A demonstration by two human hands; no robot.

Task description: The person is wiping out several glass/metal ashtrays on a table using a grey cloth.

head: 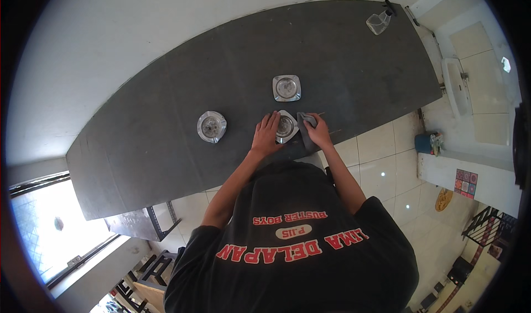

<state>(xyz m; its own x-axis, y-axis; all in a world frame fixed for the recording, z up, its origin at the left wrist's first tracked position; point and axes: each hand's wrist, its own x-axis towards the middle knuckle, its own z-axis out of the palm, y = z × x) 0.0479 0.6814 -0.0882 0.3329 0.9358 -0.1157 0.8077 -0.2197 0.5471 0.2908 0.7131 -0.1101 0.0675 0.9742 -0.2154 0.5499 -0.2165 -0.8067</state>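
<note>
A squarish metal ashtray [285, 126] with a stained round bowl lies on the dark grey table [166, 93] close to my body. My left hand [266, 134] rests on its left rim, fingers together and pressing it from that side. Bunched in my right hand [318, 131] is a grey cloth [306, 135], at the ashtray's right edge; part of it hangs toward me. Just beyond sits a second metal ashtray [286, 88], square with rounded corners. Off to the left lies a third metal ashtray [212, 127], its bowl marked with dark spots.
A clear spray bottle [378, 22] with a black trigger lies at the table's far right corner. White wall [137, 31] runs along the back edge. Beyond the right end is a white washbasin [456, 88]. Black stools [155, 271] stand at lower left, near a bright window [58, 221].
</note>
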